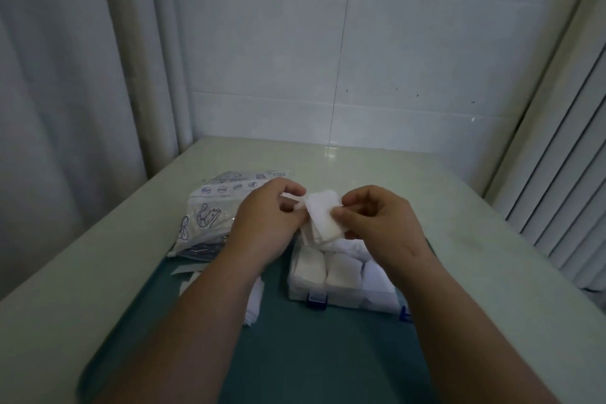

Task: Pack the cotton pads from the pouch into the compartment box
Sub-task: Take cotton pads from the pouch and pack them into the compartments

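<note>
Cotton pads (pixel 323 218) pinched between both hands, left (pixel 267 223) and right (pixel 377 223), above the compartment box (pixel 341 275).

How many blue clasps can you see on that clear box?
2: one blue clasp on the compartment box's front wall, another at its front right corner. Arms may hide more.

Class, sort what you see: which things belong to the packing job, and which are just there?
Job: cotton pads held in both hands, left and right; compartment box; pouch.
Just there: green mat; table; curtain.
</note>
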Tool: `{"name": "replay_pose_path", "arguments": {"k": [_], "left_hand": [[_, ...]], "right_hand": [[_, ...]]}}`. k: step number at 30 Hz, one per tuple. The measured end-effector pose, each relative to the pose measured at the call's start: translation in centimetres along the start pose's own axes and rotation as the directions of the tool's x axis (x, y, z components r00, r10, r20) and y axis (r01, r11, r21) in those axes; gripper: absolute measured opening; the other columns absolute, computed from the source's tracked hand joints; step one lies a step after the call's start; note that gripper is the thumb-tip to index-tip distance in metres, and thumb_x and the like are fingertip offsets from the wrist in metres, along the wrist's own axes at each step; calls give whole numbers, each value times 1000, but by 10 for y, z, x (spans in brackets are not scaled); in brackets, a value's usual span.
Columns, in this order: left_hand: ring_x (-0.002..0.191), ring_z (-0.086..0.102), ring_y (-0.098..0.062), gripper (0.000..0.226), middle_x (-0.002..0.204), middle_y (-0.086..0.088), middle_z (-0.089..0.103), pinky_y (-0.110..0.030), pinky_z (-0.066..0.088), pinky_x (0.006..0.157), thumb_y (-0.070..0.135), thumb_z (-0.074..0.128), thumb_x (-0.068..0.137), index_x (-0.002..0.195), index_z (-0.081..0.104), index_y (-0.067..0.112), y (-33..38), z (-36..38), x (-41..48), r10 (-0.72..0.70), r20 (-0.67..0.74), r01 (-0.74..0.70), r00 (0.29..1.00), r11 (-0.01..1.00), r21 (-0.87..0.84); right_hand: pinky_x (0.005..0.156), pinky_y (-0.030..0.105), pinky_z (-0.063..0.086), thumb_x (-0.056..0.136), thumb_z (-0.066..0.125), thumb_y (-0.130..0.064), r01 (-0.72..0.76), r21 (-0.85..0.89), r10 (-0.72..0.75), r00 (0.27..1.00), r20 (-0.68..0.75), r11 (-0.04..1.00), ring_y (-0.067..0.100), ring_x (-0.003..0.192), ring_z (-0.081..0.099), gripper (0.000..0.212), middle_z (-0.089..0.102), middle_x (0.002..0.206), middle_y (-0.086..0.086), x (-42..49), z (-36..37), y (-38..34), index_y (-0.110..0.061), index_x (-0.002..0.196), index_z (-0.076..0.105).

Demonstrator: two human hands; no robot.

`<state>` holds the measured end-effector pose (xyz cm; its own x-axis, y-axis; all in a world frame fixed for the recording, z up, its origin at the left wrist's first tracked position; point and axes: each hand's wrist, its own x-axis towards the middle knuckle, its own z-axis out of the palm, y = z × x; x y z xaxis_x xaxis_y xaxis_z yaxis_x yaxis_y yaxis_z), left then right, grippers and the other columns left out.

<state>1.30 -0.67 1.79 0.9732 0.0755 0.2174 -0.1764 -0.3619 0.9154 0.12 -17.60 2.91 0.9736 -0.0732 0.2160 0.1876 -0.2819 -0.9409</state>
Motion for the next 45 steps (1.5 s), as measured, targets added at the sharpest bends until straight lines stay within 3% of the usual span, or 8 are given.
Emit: {"name": "replay_pose_path", "arguments": {"k": [12,16,22,27,31,37,40,45], "left_hand": [[83,73,-25,22,88,-11,74,-38,61,75,-1,62,90,100,67,17,4,0,-9,-72,98,101,993,934,-343],[82,72,-26,10,91,-12,72,-41,60,74,16,63,93,100,69,12,7,-1,-10,-124,144,177,982,872,-456],[92,70,-30,44,102,-17,68,-43,61,78,-9,64,84,114,61,23,2,-5,-9,-105,162,155,981,928,-339],[100,66,-34,56,110,-21,61,-40,59,82,-21,51,81,114,64,22,1,-11,-8,-136,243,220,960,906,-362],[102,63,-31,47,108,-15,63,-43,57,88,-14,46,78,97,73,20,5,-9,-9,-188,199,243,962,920,-306],[90,62,-20,29,94,1,70,-37,50,78,42,50,91,87,73,24,12,0,-14,-196,-21,184,980,948,-260],[85,56,-10,21,91,8,64,-29,41,67,25,49,93,90,69,20,9,9,-14,-112,-96,93,989,978,-189],[88,54,-11,25,95,5,62,-28,42,73,10,44,93,99,67,14,-4,22,-11,-82,-132,80,988,997,-19]], "right_hand": [[72,32,60,77,79,-18,45,-105,-48,998,-33,993,14,72,69,14,72,78,-3,1,2,3,-21,85,67],[75,30,59,76,80,-21,61,-160,-67,997,-29,985,11,76,67,15,70,79,-5,1,5,4,-24,84,67],[67,23,51,83,71,-24,102,-223,-86,993,78,969,12,79,61,21,62,99,-15,-2,4,5,-32,99,60],[75,34,58,82,71,-28,68,-273,-1,971,239,960,11,83,63,31,62,100,-15,-5,9,7,-40,105,53],[77,33,58,80,75,-21,93,-295,-39,982,183,951,9,78,65,27,66,91,-12,-5,11,6,-34,97,59],[73,26,56,77,78,-25,138,-361,-61,974,217,922,6,74,63,24,67,84,-12,-8,15,6,-32,93,62],[66,22,53,73,80,-25,140,-356,-66,975,214,924,4,71,62,29,67,84,-11,-8,18,7,-32,92,60],[65,28,56,75,78,-32,159,-342,-77,967,242,926,6,70,65,31,64,94,-15,-10,18,8,-36,92,52]]}}
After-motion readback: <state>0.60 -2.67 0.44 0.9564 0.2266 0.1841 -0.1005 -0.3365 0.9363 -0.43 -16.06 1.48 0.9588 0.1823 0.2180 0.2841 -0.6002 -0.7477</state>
